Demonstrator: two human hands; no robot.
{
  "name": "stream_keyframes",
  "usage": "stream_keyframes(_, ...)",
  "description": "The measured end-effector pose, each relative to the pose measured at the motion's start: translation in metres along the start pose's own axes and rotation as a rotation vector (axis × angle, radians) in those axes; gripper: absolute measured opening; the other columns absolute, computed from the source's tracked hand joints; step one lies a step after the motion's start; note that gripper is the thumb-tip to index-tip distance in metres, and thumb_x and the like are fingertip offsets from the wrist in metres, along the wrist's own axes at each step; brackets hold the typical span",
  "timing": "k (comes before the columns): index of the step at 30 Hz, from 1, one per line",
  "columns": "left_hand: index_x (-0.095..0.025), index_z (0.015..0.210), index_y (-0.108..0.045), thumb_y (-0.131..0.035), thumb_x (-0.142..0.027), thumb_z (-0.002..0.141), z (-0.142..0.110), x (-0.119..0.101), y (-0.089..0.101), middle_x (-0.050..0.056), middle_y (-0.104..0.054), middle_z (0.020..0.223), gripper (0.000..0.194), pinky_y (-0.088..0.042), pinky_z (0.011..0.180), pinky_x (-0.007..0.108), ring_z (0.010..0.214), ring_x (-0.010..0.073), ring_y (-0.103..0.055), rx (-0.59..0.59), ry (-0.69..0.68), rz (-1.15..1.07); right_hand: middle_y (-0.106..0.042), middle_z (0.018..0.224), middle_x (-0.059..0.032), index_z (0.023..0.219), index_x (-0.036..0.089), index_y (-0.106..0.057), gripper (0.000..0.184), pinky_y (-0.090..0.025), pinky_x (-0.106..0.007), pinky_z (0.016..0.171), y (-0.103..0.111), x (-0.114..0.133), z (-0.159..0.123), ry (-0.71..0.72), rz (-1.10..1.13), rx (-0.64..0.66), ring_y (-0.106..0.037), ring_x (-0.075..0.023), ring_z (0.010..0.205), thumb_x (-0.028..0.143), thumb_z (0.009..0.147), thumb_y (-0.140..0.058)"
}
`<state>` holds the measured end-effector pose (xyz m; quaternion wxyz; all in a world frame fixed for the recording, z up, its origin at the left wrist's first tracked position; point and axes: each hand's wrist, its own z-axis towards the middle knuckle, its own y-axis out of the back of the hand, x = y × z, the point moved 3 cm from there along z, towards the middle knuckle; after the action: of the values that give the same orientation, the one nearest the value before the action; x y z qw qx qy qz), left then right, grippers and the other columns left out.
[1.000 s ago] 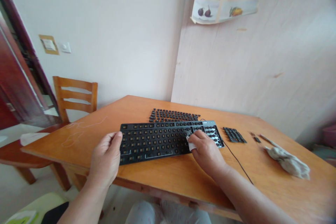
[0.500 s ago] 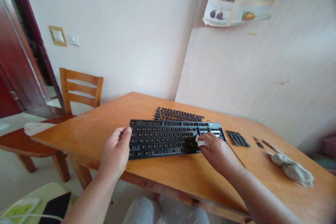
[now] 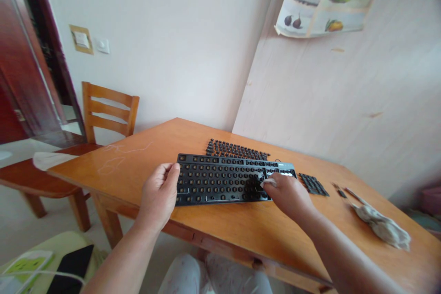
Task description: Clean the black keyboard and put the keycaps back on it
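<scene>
A black keyboard (image 3: 220, 183) with its keycaps off lies slightly raised at the table's near edge, bare switches showing in rows. My left hand (image 3: 161, 193) is closed on its left end, thumb on top and fingers underneath. A small white tissue (image 3: 268, 183) is pinched in my right hand (image 3: 287, 192), which presses it onto the keyboard's right part, near the arrow-key area. That hand hides part of the number-pad switches. Behind the keyboard, loose black keycaps (image 3: 237, 149) stand in rows, and another block of keycaps (image 3: 313, 184) sits to its right.
On the table's right are a crumpled grey cloth (image 3: 382, 226), a thin stick-like tool (image 3: 356, 196) and a small dark object (image 3: 341, 192). A wooden chair (image 3: 110, 109) stands at the left. Lower left, a power strip (image 3: 25, 268) rests on a pale green seat.
The view has shifted a little, so things appear slightly displaced. My right hand's fingers have changed position slightly around the tissue; my left hand keeps its hold on the keyboard.
</scene>
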<state>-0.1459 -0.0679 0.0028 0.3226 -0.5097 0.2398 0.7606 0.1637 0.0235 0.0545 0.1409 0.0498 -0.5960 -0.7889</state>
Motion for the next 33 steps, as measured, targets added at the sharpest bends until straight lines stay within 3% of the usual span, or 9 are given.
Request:
stream_keyframes(13, -0.017, 0.101, -0.066, -0.053, -0.05, 0.086, 0.0, 0.0, -0.001, 0.001, -0.067, 0.081, 0.038, -0.044, 0.066, 0.023, 0.072, 0.0156, -0.058, 0.004, -0.013, 0.002, -0.06, 0.061, -0.0038, 0.061, 0.02, -0.054, 0.028, -0.025, -0.026, 0.056, -0.004, 0.021, 0.004, 0.004, 0.069, 0.082, -0.05, -0.0143, 0.06, 0.036, 0.083, -0.048)
stream_keyframes(21, -0.017, 0.098, -0.066, -0.054, -0.049, 0.086, 0.0, 0.001, -0.001, 0.001, -0.065, 0.077, 0.037, -0.043, 0.066, 0.023, 0.07, 0.0151, -0.056, -0.001, -0.015, -0.013, -0.058, 0.06, -0.0026, 0.062, 0.02, -0.053, 0.028, -0.022, -0.026, 0.055, -0.009, 0.04, 0.002, 0.005, 0.101, 0.054, -0.047, -0.0133, 0.058, 0.035, 0.084, -0.045)
stream_keyframes(33, -0.018, 0.096, -0.064, -0.052, -0.049, 0.087, -0.001, -0.002, 0.0, -0.001, -0.061, 0.075, 0.035, -0.042, 0.066, 0.023, 0.071, 0.0151, -0.054, 0.035, 0.001, -0.005, -0.058, 0.06, -0.0014, 0.064, 0.02, -0.054, 0.024, -0.021, -0.027, 0.054, -0.008, 0.097, -0.008, 0.113, 0.191, 0.031, -0.047, -0.0126, 0.057, 0.031, 0.083, -0.046)
